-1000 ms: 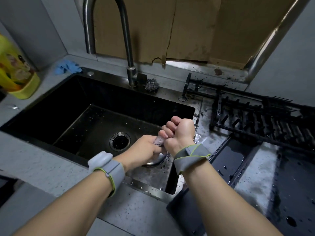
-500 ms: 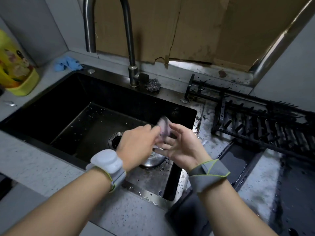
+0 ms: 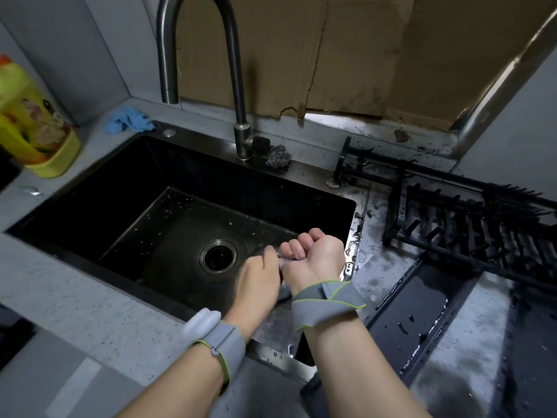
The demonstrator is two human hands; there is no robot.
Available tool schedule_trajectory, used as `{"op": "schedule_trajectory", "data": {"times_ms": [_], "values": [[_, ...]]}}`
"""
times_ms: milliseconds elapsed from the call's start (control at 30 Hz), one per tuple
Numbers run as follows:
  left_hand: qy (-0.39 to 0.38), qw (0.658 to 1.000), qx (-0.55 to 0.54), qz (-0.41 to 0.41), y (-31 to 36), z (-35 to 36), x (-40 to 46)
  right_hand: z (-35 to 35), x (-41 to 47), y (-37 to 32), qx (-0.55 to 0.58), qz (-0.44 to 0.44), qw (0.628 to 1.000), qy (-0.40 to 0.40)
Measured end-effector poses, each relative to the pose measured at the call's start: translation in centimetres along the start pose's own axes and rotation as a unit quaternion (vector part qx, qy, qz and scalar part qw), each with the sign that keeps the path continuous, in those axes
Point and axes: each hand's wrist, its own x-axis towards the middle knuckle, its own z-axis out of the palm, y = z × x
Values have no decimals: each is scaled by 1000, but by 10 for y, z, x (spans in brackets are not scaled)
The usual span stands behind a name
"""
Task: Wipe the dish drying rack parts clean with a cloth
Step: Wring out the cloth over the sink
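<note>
Two hands meet over the right part of the sink, both clenched on one small cloth. Left to right:

1. Yellow plastic detergent bottle (image 3: 33,128): stands at the far left on the grey speckled tabletop (image 3: 75,300).
2. Crumpled blue rag (image 3: 128,123): lies on the tabletop behind the sink's left rear corner.
3. Black rectangular sink (image 3: 126,212): its floor carries scattered water droplets; a round metal drain (image 3: 217,256) sits in the floor. A curved grey metal faucet (image 3: 238,86) rises from the rear rim, with a steel wool scouring pad (image 3: 278,156) just beside its base.
4. Left hand (image 3: 259,282): fingers curled round one end of the cloth; motion-blurred.
5. Small pale grey-lilac cloth (image 3: 284,260): only a narrow, bunched strip shows between the two fists, above the sink.
6. Right hand (image 3: 313,254): fist closed on the other end of the cloth, knuckles facing left.
7. Black metal dish drying rack (image 3: 470,230): rests on the wet tabletop to the right of the sink, rows of pegs upright.
8. Black flat drip tray (image 3: 419,312): lies near the rack's front edge, holding water beads.
</note>
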Motion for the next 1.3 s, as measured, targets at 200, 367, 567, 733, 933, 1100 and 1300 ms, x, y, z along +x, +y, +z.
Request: {"op": "schedule_trajectory", "data": {"times_ms": [200,367,567,733,933,1100,1300], "values": [[-138,928,-289,-192,20,0,-8,-4,0,-8,-106,-54,981,-151],[-217,892,-334,-214,21,-10,1,-5,4,-14,-123,-67,962,-237],[-106,966,-228,-59,24,-32,14,-18,14,-39,-221,-30,941,-253],[102,840,386,367,8,-36,33,-27,7,-40,-300,57,937,-170],[43,707,446,547,-6,-30,6,-13,12,-24,-220,99,965,-101],[82,901,278,324,-12,-21,-4,-1,11,-12,-25,40,999,-21],[38,998,-37,29,10,-2,-11,-6,-13,-8,-23,-11,999,-32]]}}
